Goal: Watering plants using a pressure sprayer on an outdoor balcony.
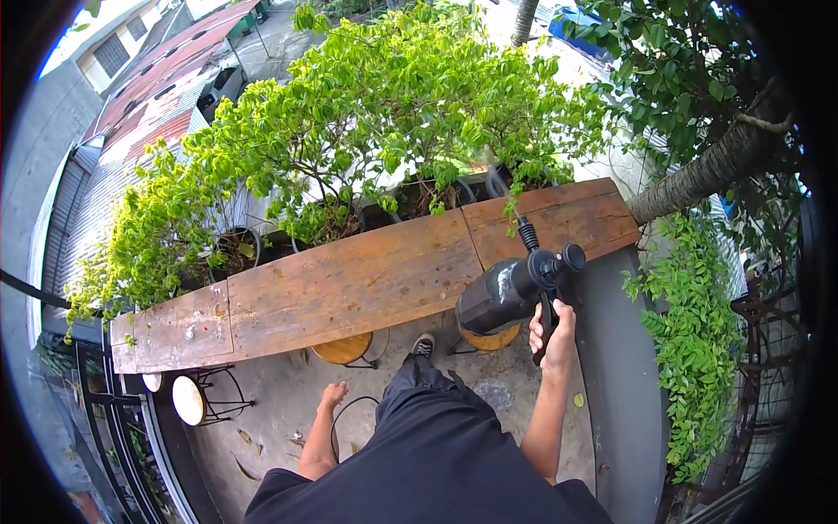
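Observation:
My right hand [554, 332] grips the black handle of a spray gun [530, 281] with a dark bottle attached. The gun is over the right part of a long wooden counter [353, 278], its ribbed nozzle pointing up the picture towards potted leafy plants [419, 98]. My left hand [335, 393] hangs low beside my left leg, below the counter's near edge. Its fingers are curled, and whether anything is in them is too small to tell. A thin black hose or cable [350, 405] arcs between that arm and my leg.
Round stools [188, 400] stand on the concrete floor [229, 458] beneath and beside the counter. A grey low wall [612, 367] and hanging green foliage [694, 354] border the right. A tree trunk [700, 173] leans by the counter's right end. Black metal railing [98, 397] runs at left.

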A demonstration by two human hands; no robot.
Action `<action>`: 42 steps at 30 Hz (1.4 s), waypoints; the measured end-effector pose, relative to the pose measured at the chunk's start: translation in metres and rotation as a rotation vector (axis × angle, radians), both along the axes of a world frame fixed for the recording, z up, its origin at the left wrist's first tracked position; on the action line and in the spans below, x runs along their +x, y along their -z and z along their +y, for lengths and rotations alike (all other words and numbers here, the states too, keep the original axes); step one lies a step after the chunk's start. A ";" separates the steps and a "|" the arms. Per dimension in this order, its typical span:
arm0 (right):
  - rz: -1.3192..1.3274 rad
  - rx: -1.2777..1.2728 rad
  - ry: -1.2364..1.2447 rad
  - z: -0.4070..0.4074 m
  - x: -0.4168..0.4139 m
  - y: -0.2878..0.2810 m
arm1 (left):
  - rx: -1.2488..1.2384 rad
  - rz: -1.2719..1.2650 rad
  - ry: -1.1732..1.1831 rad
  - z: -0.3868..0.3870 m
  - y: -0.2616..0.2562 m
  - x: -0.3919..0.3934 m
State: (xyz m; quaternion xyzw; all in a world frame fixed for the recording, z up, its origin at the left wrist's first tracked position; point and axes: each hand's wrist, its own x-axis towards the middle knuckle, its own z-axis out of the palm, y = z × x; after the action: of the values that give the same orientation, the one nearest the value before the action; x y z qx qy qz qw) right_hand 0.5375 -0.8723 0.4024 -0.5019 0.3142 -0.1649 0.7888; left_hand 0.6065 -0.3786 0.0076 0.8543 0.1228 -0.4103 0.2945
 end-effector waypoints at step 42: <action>-0.200 -0.078 0.376 -0.003 -0.223 0.014 | 0.003 0.137 0.182 0.019 -0.033 -0.211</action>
State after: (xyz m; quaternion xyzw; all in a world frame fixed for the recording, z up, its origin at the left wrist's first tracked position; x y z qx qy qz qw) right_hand 0.3150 -0.8753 0.3887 -0.4457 0.3158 -0.3703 0.7513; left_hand 0.3956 -0.3592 0.0408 0.8322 0.0652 -0.4927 0.2458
